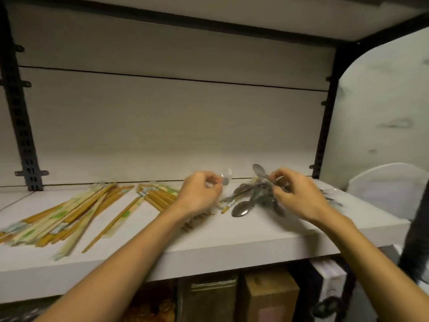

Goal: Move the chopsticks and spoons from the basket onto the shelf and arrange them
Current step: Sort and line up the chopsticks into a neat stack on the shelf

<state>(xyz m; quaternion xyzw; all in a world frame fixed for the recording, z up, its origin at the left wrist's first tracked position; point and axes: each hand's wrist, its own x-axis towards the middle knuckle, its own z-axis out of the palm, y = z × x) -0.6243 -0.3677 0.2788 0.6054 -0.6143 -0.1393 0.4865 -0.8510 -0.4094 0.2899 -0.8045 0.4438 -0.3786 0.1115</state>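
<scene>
Shelf [232, 242]: white board, front edge facing the viewer, black slotted uprights at both back corners, pale panel behind.

Chopsticks [67, 217]: many, yellow-brown, most in paper sleeves with green print. They lie loose on the left half of the shelf in a fanned heap, tips pointing up and right. A second, smaller group [157, 196] lies just left of the left hand, partly hidden under the wrist.

Spoons [253, 198]: metal, piled in a tangle on the shelf between the two hands, handles crossing. One bowl [241, 209] lies at the front of the pile, facing up.

Left hand [199, 191]: above the shelf, fingers curled, pinching a small shiny spoon [225, 178] at its fingertips; the spoon is blurred.

Right hand [297, 194]: above the pile, fingers curled, pinching the handle of a raised spoon [258, 170] whose bowl points up and left, clear of the heap.

Below the shelf: brown boxes [269, 296] and a dark box with a white face [329, 282], standing side by side.

Right of the shelf: a white rounded object [390, 182], nature unclear.
</scene>
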